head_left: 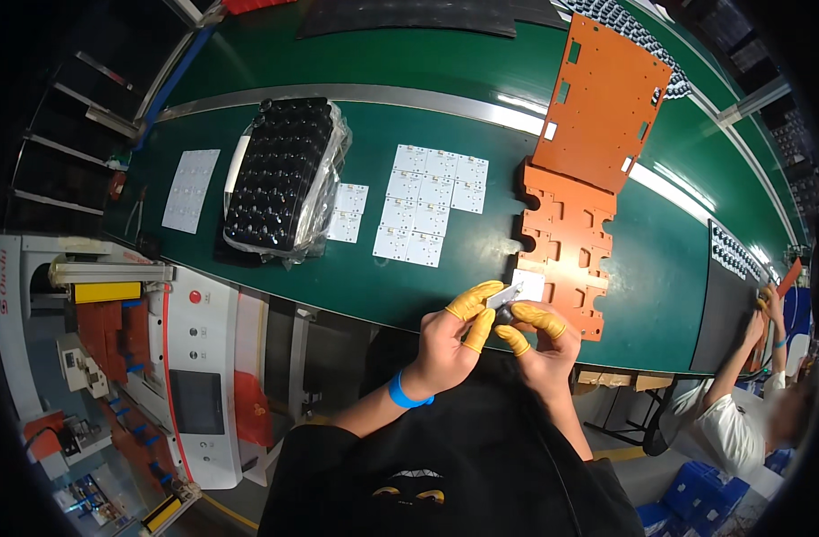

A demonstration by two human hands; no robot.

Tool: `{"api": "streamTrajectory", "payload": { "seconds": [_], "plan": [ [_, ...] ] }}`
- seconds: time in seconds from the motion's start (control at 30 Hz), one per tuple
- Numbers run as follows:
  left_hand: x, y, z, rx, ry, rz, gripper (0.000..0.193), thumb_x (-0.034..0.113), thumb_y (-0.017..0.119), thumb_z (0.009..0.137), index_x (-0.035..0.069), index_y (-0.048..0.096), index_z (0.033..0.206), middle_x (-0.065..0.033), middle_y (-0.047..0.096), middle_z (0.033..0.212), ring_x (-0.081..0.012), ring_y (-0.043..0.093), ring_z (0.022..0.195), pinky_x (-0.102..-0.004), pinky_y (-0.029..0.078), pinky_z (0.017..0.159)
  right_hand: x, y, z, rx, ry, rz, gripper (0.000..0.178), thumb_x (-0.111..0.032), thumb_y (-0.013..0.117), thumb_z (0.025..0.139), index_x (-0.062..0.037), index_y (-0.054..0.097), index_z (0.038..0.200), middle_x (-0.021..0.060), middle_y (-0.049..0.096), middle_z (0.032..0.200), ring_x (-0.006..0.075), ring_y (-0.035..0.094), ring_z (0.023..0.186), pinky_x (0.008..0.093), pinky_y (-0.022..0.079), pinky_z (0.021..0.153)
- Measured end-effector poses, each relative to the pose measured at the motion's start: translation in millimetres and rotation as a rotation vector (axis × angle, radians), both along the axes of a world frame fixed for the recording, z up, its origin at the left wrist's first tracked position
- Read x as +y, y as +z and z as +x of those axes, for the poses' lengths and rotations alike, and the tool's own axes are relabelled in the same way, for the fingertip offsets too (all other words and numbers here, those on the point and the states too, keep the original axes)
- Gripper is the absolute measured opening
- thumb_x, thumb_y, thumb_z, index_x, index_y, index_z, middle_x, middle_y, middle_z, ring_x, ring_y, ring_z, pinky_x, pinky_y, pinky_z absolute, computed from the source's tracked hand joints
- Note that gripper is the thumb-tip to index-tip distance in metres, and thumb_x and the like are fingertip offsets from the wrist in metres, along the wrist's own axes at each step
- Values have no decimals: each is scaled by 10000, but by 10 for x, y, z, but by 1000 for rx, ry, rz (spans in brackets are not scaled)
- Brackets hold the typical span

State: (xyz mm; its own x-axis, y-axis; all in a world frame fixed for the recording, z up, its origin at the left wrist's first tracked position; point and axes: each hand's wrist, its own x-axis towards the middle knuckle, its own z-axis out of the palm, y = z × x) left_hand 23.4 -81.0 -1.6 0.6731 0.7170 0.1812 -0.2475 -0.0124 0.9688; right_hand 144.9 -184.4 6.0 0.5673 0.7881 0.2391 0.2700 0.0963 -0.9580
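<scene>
While the left hand [450, 340] pinches a small grey plate [503, 298] between thumb and finger, the right hand [553, 356] curls just beside it; whether it grips the small dark part [505, 315] at its fingertips cannot be told. Just beyond the fingertips: a white square board [529, 285], at the left edge of an orange fixture [571, 234]. Ahead-left of the hands: white boards [434, 192] in rows; farther left, a plastic-wrapped black tray [280, 174].
</scene>
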Motion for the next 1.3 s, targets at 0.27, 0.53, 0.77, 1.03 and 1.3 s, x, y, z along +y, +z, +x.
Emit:
{"api": "streamTrajectory", "payload": {
  "seconds": [0.27, 0.53, 0.77, 1.03, 1.3],
  "plan": [
    [-39, 23, 30, 21, -48, 115, 407, -96, 622, 869, -84, 534, 1266, -178, 632, 1212, -221, 631, 1103, -336, 509, 957, -32, -44, -79, 564, -138, 63, 193, 87, 703, 824, 76, 646, 1009, 105, 657, 1016, 170, 667, 874, 286, 550, 815],
    [26, -24, 38, 72, -10, 276, 440, -60, 714, 821, -51, 569, 1236, -150, 676, 1139, -188, 667, 1032, -306, 533, 907, -6, 33, -73, 616, -144, 68, 134, 52, 700, 845, 74, 658, 970, 95, 659, 978, 150, 656, 805, 277, 551, 759],
    [44, 68, 141, -279, -176, -533, 501, -85, 639, 876, -10, 428, 1324, -174, 677, 1069, -203, 652, 1038, -333, 523, 922, -74, 50, 141, 600, -15, -123, 139, -31, 677, 888, 50, 639, 994, 64, 649, 941, 136, 632, 827, 273, 523, 768],
    [1, 12, 269, 131, -64, 512, 362, 49, 744, 801, 0, 580, 1121, -158, 671, 833, -298, 697, 781, -356, 546, 675, -113, 103, 256, 559, -78, -253, 100, -61, 677, 900, 25, 635, 929, 26, 670, 842, 93, 626, 797, 239, 486, 735],
    [213, -74, 515, 350, 144, 415, 216, 122, 728, 862, -26, 607, 962, -91, 541, 501, -149, 496, 375, -298, 333, 387, -198, 99, 550, 519, -213, -177, 212, -158, 570, 990, 39, 650, 993, 4, 619, 757, 69, 563, 658, 210, 457, 617]
  ]
}}
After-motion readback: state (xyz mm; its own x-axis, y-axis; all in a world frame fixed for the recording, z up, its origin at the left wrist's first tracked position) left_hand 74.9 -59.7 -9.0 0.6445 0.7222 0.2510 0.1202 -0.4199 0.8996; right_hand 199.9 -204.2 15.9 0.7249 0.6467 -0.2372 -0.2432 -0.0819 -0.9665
